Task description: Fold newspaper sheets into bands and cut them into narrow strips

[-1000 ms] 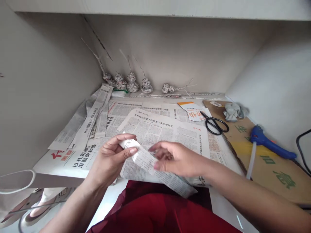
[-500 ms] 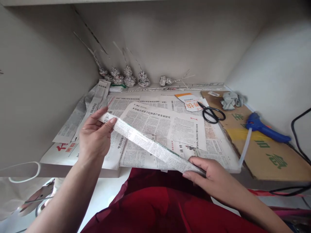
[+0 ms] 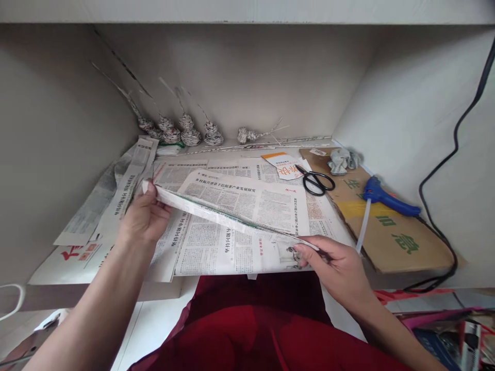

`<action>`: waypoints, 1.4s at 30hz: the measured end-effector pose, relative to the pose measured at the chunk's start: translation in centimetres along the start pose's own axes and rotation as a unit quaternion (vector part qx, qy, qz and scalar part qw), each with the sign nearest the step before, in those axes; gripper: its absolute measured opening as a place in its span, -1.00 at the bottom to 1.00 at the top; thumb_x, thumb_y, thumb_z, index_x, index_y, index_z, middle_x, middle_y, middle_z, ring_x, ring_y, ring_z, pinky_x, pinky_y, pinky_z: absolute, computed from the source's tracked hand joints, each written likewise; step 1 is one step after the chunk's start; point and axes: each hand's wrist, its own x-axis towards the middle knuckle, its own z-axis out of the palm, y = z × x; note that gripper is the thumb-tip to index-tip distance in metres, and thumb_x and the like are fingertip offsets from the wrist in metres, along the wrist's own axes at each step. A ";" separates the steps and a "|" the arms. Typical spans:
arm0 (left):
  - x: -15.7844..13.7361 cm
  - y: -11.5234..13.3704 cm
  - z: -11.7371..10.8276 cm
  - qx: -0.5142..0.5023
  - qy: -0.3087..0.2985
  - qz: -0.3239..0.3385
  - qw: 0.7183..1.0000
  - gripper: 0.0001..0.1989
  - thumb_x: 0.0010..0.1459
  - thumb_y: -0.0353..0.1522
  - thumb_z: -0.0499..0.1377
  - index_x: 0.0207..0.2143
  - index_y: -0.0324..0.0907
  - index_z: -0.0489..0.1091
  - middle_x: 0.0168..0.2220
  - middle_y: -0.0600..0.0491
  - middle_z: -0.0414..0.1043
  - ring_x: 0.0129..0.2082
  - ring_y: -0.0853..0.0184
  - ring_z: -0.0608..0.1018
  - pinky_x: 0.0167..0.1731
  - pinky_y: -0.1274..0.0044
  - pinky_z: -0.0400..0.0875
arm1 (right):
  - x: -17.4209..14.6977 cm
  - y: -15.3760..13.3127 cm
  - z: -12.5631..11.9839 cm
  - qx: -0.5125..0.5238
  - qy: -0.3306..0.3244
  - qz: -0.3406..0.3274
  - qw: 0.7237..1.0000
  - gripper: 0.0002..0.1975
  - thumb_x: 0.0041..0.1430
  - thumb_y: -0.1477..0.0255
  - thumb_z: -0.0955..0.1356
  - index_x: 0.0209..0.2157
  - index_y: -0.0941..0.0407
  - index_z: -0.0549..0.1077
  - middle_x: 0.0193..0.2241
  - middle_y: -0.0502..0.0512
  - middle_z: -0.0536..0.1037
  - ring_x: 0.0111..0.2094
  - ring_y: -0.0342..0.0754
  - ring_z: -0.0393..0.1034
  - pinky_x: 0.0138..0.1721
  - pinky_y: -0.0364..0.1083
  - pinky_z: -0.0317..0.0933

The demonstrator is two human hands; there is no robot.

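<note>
A long, narrow newspaper strip (image 3: 216, 212) stretches between my two hands above the desk, slanting down to the right. Its left end is pinched in my left hand (image 3: 145, 214), with the thumb on top and a bit of paper poking past it. Fingers and thumb of my right hand (image 3: 332, 263) close round the lower right end. Below the strip lie spread newspaper sheets (image 3: 232, 252). Along its far edge the strip shows a fold and a greenish print line.
Woven paper gourds (image 3: 191, 130) and thin paper rods (image 3: 263, 146) line the back wall. Scissors (image 3: 317, 182), a blue glue gun (image 3: 390, 200), a crumpled grey cloth (image 3: 342, 161) and cardboard (image 3: 379, 232) lie right. More newspaper strips (image 3: 131, 180) lie left. A black cable (image 3: 456, 139) hangs at right.
The strip has turned more edge-on and lies flatter across the view. My left hand has rolled, its thumb now at the strip's tip. The view has shifted slightly right.
</note>
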 end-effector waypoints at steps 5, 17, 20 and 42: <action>-2.2 -2.2 3.3 -0.018 -0.097 -0.132 0.986 -0.45 0.27 0.03 0.11 -0.05 -0.30 0.35 -0.04 -0.31 0.50 -0.01 0.02 0.59 -0.06 0.21 0.59 | 0.6 -0.4 1.2 -0.084 0.117 -0.223 0.964 -0.59 0.26 0.60 0.40 0.09 -0.03 0.54 -0.24 0.03 0.55 -0.29 -0.17 0.47 -0.25 -0.18 0.33; -7.1 -7.1 8.2 0.174 -0.364 -0.251 0.880 -0.48 0.14 -0.38 0.36 0.13 -0.13 0.31 0.06 -0.16 0.53 -0.03 0.14 0.60 -0.05 0.29 0.49 | 2.8 0.5 4.1 -0.184 0.029 -0.274 0.943 -0.62 0.36 0.56 0.24 0.08 0.04 0.55 -0.22 0.17 0.53 -0.31 -0.08 0.45 -0.27 -0.11 0.42; -6.3 -8.3 8.6 0.212 -0.366 -0.262 0.867 -0.46 0.06 -0.43 0.40 0.10 -0.20 0.39 -0.12 -0.10 0.60 -0.22 0.26 0.63 -0.15 0.40 0.51 | 4.2 0.5 4.7 -0.195 0.000 -0.239 0.951 -0.61 0.37 0.54 0.20 0.08 0.05 0.54 -0.18 0.20 0.54 -0.26 -0.04 0.48 -0.23 -0.07 0.45; -4.5 -9.0 7.4 0.227 -0.374 -0.269 0.858 -0.90 0.13 -0.42 0.36 -0.28 -0.28 0.59 -0.33 -0.04 0.63 -0.46 0.46 0.56 -0.58 0.72 0.39 | 10.9 -1.1 -2.8 -0.315 -0.061 -0.075 0.944 -0.71 0.40 0.29 0.27 -0.13 0.09 0.61 -0.11 0.15 0.63 -0.05 0.04 0.50 0.06 0.04 0.34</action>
